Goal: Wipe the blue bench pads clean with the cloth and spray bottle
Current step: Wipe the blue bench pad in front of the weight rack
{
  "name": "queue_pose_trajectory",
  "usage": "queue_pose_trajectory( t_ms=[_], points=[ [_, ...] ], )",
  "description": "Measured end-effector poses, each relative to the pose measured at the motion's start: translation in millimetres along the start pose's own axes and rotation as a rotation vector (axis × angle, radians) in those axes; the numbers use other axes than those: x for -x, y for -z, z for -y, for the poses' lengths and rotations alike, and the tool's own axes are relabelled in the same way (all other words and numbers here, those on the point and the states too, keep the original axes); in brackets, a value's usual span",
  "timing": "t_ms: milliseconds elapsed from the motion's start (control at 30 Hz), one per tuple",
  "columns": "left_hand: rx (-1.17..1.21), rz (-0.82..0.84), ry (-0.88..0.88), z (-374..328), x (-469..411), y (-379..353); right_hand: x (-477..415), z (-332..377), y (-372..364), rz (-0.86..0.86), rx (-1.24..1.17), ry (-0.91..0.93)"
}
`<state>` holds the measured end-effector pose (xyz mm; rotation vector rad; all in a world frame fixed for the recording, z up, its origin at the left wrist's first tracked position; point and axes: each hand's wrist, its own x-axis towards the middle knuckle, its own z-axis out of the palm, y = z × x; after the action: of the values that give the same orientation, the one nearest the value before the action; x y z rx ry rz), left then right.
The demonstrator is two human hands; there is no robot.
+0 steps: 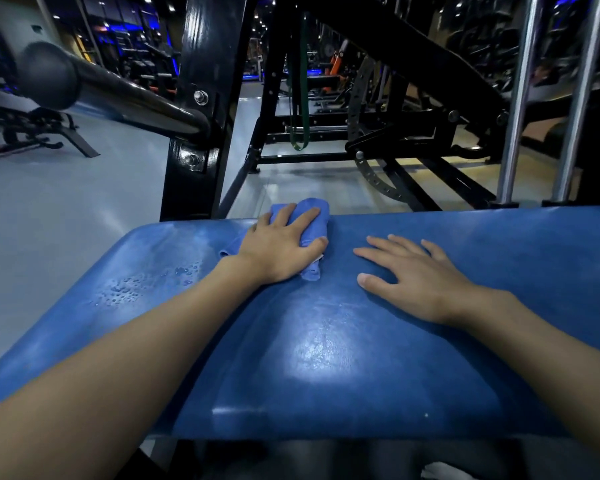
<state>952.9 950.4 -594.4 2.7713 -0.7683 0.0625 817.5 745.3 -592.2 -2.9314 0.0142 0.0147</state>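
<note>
Nearest me, the left forearm [101,375] and right forearm [548,355] cross the near edge of the blue bench pad [326,358]. At its far edge my left hand [281,247] grips the bunched blue cloth [314,228], fingers curled over the top and thumb clamped on its side, with the cloth pressed to the pad. My right hand [420,278] lies flat just beside it, 5 fingers spread and holding nothing (a brace, I judge).

To wipe well, I would work toward the droplets [129,289] beading on the pad's left part, which look unwiped. I would use overlapping passes with even downward pressure and carry the cloth over the rounded edges. I would also open the cloth to a fresh face rather than drag a tight wad, and shift the right hand so its patch gets covered too.

The spray bottle is nowhere in view. Glare in the middle of the pad hides whether that part is wet or merely shiny. The pad's right end runs out of frame, and I cannot tell how many other pads there are. A pale shape [440,472] at the bottom edge is cut off and unidentifiable.
</note>
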Motion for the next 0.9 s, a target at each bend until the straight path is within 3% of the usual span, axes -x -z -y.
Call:
queue_pose_trajectory(
  t_ms=[333, 433, 667, 900],
  points=[
    [-0.11, -0.056, -0.07, -19.5, 150.0, 9.3, -0.7, 5.8, 6.9, 0.045, 0.064, -0.028],
    [-0.117, -0.097, -0.082, -19.3, 169.8, 10.0, -4.1, 11.4, 9.2, -0.017, 0.011, -0.006],
    [-0.084, -0.082, 0.016, -13.9, 119.2, 7.1, -8.8, 17.8, -5.0, 0.007, 0.004, 0.024],
    [-0.037, -0.06, 0.106, 15.8, -5.0, 0.6, -10.3, 16.1, -7.6, -0.02, 0.024, 0.039]
  ],
)
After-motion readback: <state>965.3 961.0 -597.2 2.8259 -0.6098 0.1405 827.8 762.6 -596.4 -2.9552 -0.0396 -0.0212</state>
